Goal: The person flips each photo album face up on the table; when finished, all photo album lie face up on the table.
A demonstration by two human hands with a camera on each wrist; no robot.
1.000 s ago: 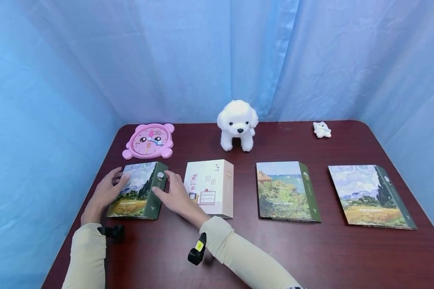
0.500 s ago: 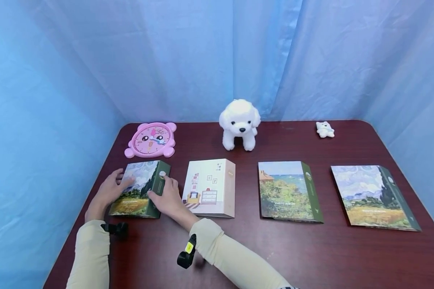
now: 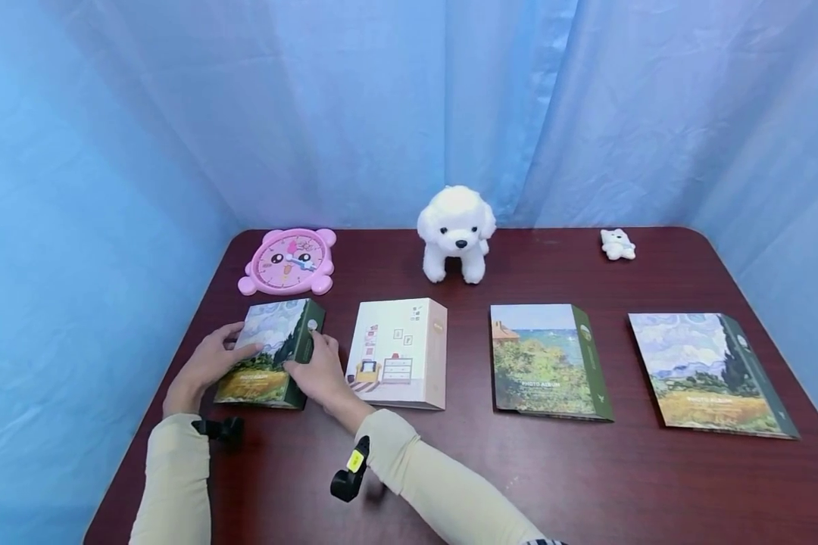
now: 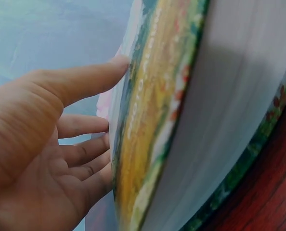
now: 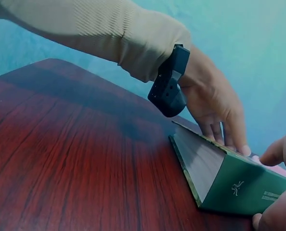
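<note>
A thick photo album [image 3: 262, 359] with a painted landscape cover and green spine lies at the table's left. My left hand [image 3: 204, 371] holds its left side, thumb on the cover and fingers along the edge. In the left wrist view, the thumb tip touches the painted cover [image 4: 148, 110] and the white page block shows. Across the spine, my right hand [image 3: 323, 375] grips the other side, its thumb over the top edge. The right wrist view shows the green spine [image 5: 244, 187] between thumb and fingers, close over the tabletop.
Just right stands a pale book [image 3: 395, 352] with a room drawing. Farther right lie a seaside photo album [image 3: 538, 359] and another landscape album [image 3: 695, 371]. Behind are a pink clock [image 3: 288, 261], a white plush dog [image 3: 457, 235] and a small white bear figure [image 3: 616, 244]. Blue curtains surround the table.
My right hand has moved left and closed its fingers on the album's spine. My left hand has stayed at the left edge. The head view has shifted slightly.
</note>
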